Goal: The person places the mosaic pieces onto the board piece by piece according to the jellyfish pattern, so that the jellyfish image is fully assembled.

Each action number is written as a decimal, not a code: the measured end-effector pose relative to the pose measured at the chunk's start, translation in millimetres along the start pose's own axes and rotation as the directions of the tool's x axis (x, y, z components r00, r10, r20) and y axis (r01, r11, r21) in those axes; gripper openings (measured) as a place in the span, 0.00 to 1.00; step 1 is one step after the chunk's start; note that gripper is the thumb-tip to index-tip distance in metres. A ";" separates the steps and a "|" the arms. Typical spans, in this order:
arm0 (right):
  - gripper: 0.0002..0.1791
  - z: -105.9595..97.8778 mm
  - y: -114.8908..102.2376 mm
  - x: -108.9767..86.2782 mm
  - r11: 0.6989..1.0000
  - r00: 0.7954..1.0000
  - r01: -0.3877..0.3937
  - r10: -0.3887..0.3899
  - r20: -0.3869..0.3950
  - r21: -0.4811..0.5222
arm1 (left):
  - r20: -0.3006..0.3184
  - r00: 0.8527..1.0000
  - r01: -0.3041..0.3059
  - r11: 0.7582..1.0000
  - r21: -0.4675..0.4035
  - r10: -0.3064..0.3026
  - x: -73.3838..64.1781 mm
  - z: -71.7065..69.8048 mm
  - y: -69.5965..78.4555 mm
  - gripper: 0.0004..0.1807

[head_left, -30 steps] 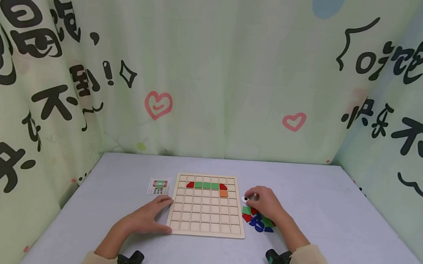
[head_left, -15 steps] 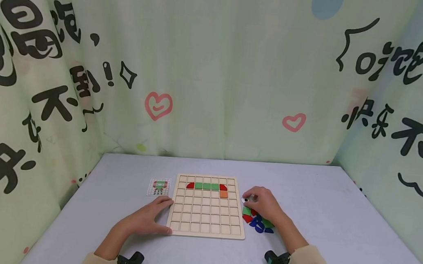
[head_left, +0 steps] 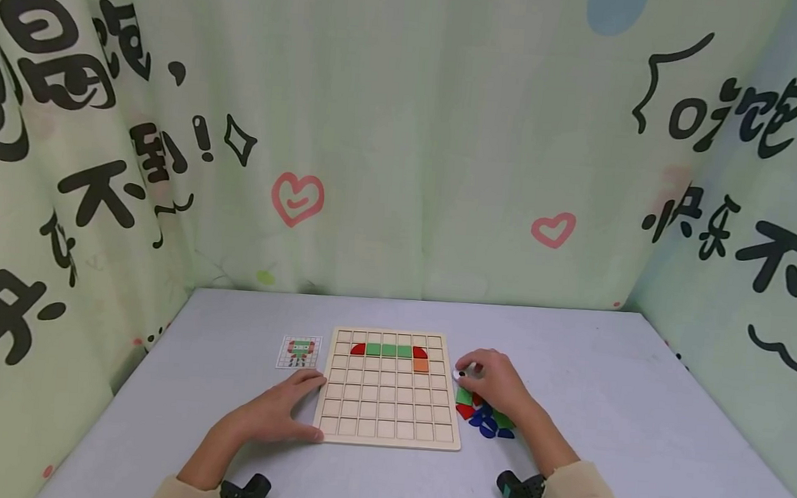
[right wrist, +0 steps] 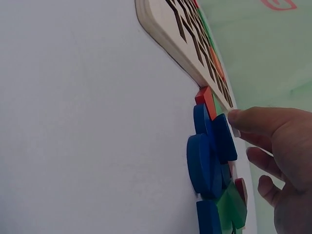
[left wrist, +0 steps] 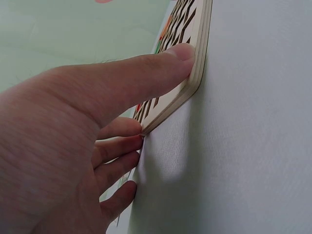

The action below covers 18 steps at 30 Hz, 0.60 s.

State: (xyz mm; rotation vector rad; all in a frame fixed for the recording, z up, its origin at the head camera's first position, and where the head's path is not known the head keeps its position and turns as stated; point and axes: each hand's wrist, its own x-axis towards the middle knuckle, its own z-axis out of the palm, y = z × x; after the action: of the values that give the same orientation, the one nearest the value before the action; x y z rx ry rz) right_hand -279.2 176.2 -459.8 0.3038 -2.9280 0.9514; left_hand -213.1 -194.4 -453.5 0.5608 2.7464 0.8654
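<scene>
Pale surface (head_left: 262, 317), it's left hand (head_left: 281, 412) spread along the left edge of the gridded board (head_left: 387, 411), right hand (head_left: 498, 384) pinching a white piece (head_left: 459, 374) beside the opposite edge, board between them, coloured pieces (head_left: 489, 424) nearby

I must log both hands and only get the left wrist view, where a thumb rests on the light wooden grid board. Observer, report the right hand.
Observer: The bare right hand pinches a small white piece with a black dot.

Operator: Out of my view. Locate the loose pieces.

Observer: Blue curved pieces, a loose green square and red pieces lie heaped by the right side of the light wooden grid board.

Operator: I catch only slivers of colour on that board. Describe its long row.

Observer: Three flat green squares sit side by side, with red rounded pieces at either end.
</scene>
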 end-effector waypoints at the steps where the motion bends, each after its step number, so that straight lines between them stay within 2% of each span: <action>1: 0.08 0.2 -0.6 0.5 1.000 1.000 -0.003 0.003 -0.003 0.005 | 0.001 1.000 -0.001 1.000 0.000 0.001 -0.1 0.0 -0.2 0.49; 10: 0.07 8.0 -10.6 6.3 0.999 1.000 0.013 -0.013 0.002 0.030 | -0.002 1.000 -0.011 1.000 0.001 0.011 -0.4 -0.1 -2.1 0.49; 18: 0.06 15.6 -22.7 13.4 0.996 0.996 0.085 -0.085 0.008 -0.014 | 0.000 1.000 0.010 1.000 0.004 -0.010 3.3 3.1 -4.7 0.49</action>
State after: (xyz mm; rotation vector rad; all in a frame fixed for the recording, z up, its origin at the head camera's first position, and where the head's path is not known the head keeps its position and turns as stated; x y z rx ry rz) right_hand -287.5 146.8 -457.9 0.4283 -2.9007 0.9188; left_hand -216.6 -195.0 -459.0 0.5467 2.7490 0.8578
